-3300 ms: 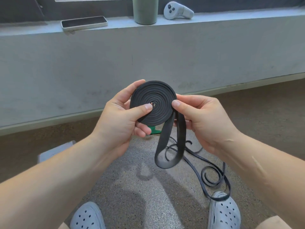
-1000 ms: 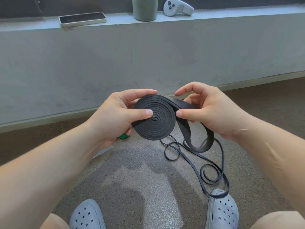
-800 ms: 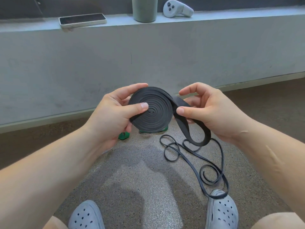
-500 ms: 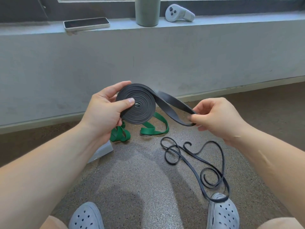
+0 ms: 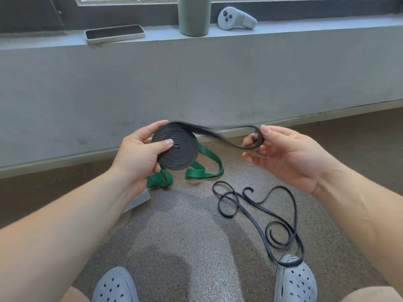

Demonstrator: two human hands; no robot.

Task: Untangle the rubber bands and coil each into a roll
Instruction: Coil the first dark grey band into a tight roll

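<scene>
Speckled floor [image 5: 185,214] lies below both hands; left hand [image 5: 139,158] grips the black coil [image 5: 176,153], thumb pressing its centre, while right hand [image 5: 290,158], mostly open, loosely pinches its tail [image 5: 260,139]; if that thumb slackens, the coil likely springs apart

Between the left hand [image 5: 137,158] and the right hand [image 5: 290,158], the loose stretch of the wide black band [image 5: 181,156] smears with motion blur, edges unclear. Most left fingers are hidden behind its coil. The green band [image 5: 202,174] is partly hidden behind that coil and the left hand. Under the left wrist a grey flat thing [image 5: 139,200] is mostly covered. Beyond both hands, the cylinder [image 5: 193,16] is cut by the top edge
</scene>
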